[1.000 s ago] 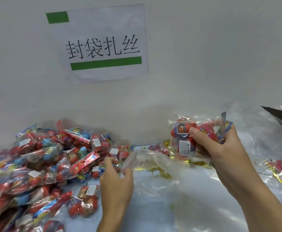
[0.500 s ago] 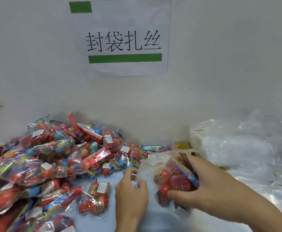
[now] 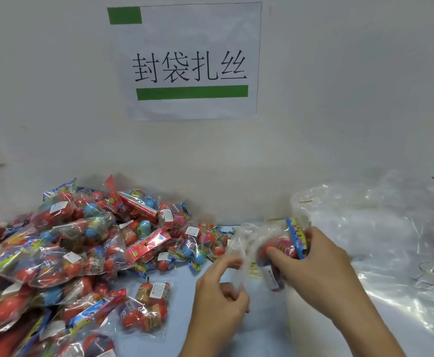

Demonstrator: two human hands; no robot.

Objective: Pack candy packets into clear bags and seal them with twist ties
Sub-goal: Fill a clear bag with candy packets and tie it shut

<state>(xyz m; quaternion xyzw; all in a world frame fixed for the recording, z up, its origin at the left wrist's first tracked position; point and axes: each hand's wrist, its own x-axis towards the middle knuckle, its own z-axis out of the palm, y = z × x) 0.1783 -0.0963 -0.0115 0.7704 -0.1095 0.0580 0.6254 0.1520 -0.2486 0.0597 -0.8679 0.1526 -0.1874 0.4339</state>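
Packing step under way, by the look of it: right hand gripping packets inside bag low over desk, left hand pinching bag mouth; next, likely, neck gathered, tie fetched.

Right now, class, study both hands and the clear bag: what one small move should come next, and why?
Probably push the candy packets deeper into the clear bag. The right hand grips the packets at the bag's mouth, seemingly only partly in, while the left hand pinches the bag's edge open. No twist tie is in either hand, so sealing looks premature.
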